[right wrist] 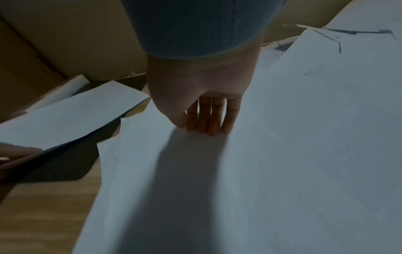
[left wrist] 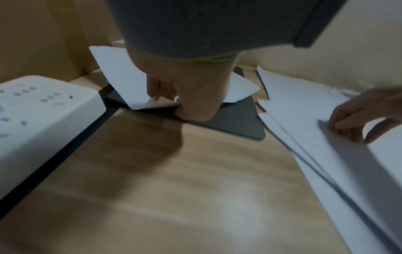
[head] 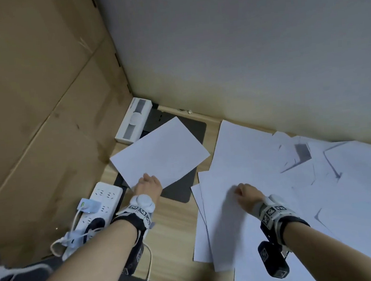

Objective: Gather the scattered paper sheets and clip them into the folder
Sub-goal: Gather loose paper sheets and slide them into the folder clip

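Note:
A dark grey folder [head: 180,189] lies flat on the wooden desk with one white sheet [head: 160,153] on top of it. My left hand [head: 148,183] pinches the near corner of that sheet [left wrist: 121,80] between thumb and curled fingers [left wrist: 156,89]. Several more white sheets [head: 245,157] lie overlapping to the right. My right hand [head: 245,194] presses straight fingertips [right wrist: 214,125] down on the top sheet [right wrist: 239,171] of that pile.
A white power strip [head: 98,207] with plugs and cables lies left of the folder. A long white box [head: 134,120] sits in the back corner. Cardboard [head: 36,109] walls the left side, a pale wall [head: 251,54] the back. Bare wood [left wrist: 174,189] shows between folder and pile.

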Demonstrator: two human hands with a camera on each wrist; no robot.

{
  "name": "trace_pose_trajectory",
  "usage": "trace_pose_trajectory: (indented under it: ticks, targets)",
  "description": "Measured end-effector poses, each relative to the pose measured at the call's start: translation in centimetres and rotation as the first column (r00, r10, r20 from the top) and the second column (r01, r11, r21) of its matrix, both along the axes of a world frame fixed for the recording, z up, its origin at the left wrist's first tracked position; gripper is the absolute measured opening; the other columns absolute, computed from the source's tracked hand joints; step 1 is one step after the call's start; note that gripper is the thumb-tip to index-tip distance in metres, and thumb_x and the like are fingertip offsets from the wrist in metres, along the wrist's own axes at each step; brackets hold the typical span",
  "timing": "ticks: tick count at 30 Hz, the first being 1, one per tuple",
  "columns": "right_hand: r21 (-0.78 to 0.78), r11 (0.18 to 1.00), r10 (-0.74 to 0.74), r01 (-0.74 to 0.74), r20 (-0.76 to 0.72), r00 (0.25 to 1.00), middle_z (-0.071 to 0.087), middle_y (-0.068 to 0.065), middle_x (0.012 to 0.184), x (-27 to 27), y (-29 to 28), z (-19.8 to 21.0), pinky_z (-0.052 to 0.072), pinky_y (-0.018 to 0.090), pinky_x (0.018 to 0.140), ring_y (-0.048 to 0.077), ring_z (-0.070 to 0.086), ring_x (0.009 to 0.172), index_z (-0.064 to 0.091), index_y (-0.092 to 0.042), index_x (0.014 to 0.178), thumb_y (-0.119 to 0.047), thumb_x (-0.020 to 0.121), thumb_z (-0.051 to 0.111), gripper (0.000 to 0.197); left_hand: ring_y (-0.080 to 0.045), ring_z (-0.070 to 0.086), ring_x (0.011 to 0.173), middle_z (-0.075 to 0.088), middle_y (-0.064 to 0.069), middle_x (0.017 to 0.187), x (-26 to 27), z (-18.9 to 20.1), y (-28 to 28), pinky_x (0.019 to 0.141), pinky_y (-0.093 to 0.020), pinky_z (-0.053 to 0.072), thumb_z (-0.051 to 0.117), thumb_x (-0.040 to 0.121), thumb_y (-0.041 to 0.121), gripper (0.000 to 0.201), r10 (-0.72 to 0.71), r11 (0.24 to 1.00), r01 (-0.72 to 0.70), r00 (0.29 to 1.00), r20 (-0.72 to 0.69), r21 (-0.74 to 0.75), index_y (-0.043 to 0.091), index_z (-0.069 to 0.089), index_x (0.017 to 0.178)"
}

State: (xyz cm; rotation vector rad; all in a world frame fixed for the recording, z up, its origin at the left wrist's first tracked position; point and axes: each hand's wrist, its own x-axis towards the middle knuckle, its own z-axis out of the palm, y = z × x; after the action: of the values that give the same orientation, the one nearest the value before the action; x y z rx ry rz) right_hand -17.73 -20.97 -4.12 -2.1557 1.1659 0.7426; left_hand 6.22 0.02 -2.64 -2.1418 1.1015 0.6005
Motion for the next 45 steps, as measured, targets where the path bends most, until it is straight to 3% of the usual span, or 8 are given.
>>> trace_pose_trajectory:
  ticks: [6, 12, 16, 21, 24, 29, 40, 45]
  targets:
    - [0.376, 0.830, -0.531, 0.413, 0.305, 0.791, 0.073, 0.008, 0.091, 5.0, 0.8, 1.7, 0.051, 0.038, 0.078, 0.024, 0.065, 0.078, 0.070, -0.011, 0.092, -0.067, 0.086, 0.047, 0.060, -0.031, 0.064, 0.096, 0.066, -0.012, 0.108, -0.5, 3.8, -3.8, 0.068, -0.032, 0.039, 0.049, 0.085, 0.003, 0.024, -0.284, 0.940, 0.229, 0.937, -0.205, -0.255, 0.010, 0.058, 0.106]
    - [0.373, 0.742, -0.664, 0.557, 0.295, 0.687, 0.072, 0.014, 0.100, 5.5, -0.2, 2.0, 0.059, 0.048, 0.081, 0.032, 0.069, 0.089, 0.066, 0.000, 0.108, -0.030, 0.067, 0.073, 0.052, -0.036, 0.062, 0.088, 0.066, -0.011, 0.098, -8.2, 5.5, -6.4, 0.070, -0.037, 0.043, 0.046, 0.093, 0.028, 0.025, -0.498, 0.845, 0.319, 0.761, -0.415, -0.428, 0.019, 0.059, 0.112]
    - [0.190, 0.770, -0.638, 0.610, 0.242, 0.731, 0.071, 0.015, 0.099, -2.2, -1.9, 1.4, 0.059, 0.043, 0.081, 0.032, 0.068, 0.089, 0.066, -0.004, 0.100, -0.025, 0.064, 0.077, 0.043, -0.029, 0.057, 0.064, 0.062, -0.001, 0.064, -11.7, 5.2, -6.7, 0.066, -0.031, 0.046, 0.033, 0.092, 0.052, 0.053, -0.228, 0.936, 0.021, 0.799, -0.557, -0.353, 0.012, 0.053, 0.064]
    - [0.003, 0.844, -0.520, 0.536, 0.244, 0.818, 0.066, 0.015, 0.105, -11.1, -2.7, 0.6, 0.056, 0.043, 0.078, 0.035, 0.066, 0.090, 0.064, -0.012, 0.106, -0.034, 0.060, 0.076, 0.053, -0.018, 0.040, 0.053, 0.045, -0.004, 0.067, -12.7, 2.2, -5.4, 0.061, -0.028, 0.035, 0.042, 0.097, 0.031, 0.038, 0.202, 0.950, -0.291, 0.850, -0.487, -0.114, 0.009, 0.038, 0.065]
    - [0.048, 0.826, -0.553, 0.561, 0.252, 0.794, 0.060, 0.009, 0.104, -12.5, -1.1, -0.7, 0.052, 0.038, 0.076, 0.033, 0.062, 0.091, 0.056, -0.013, 0.109, -0.039, 0.060, 0.083, 0.062, -0.022, 0.050, 0.072, 0.054, -0.012, 0.096, -14.1, 0.1, -4.2, 0.062, -0.031, 0.039, 0.053, 0.088, 0.028, 0.036, 0.433, 0.833, -0.551, 0.712, -0.552, -0.057, 0.005, 0.039, 0.111]
    - [0.220, 0.817, -0.574, 0.534, 0.214, 0.790, 0.069, 0.007, 0.075, -12.0, 1.7, -0.8, 0.048, 0.028, 0.059, 0.025, 0.064, 0.071, 0.063, -0.012, 0.067, -0.024, 0.065, 0.082, 0.022, -0.030, 0.063, 0.092, 0.059, -0.012, 0.107, -16.5, -1.9, -3.8, 0.083, -0.047, 0.056, 0.056, 0.066, 0.029, 0.049, 0.490, 0.619, -0.774, 0.516, -0.702, -0.137, 0.012, 0.041, 0.110]
    - [0.113, 0.520, -0.784, 0.846, 0.455, 0.422, 0.059, 0.010, 0.075, -19.4, -0.9, 0.1, 0.042, 0.034, 0.068, 0.029, 0.057, 0.075, 0.057, -0.008, 0.076, -0.023, 0.081, 0.072, 0.021, -0.028, 0.062, 0.083, 0.064, -0.006, 0.088, -16.4, -0.3, -7.6, 0.071, -0.035, 0.053, 0.058, 0.079, 0.011, 0.021, 0.416, 0.430, -0.828, 0.536, -0.735, -0.361, 0.018, 0.051, 0.097]
    - [0.082, 0.425, -0.819, 0.902, 0.458, 0.344, 0.066, 0.014, 0.085, -24.4, -0.6, -0.6, 0.047, 0.038, 0.073, 0.032, 0.062, 0.081, 0.064, -0.005, 0.088, -0.029, 0.081, 0.073, 0.027, -0.031, 0.067, 0.091, 0.064, -0.013, 0.113, -16.5, -0.7, -9.9, 0.056, -0.034, 0.059, 0.067, 0.083, 0.014, 0.040, 0.416, 0.198, -0.974, 0.187, -0.890, -0.112, 0.003, 0.056, 0.120]
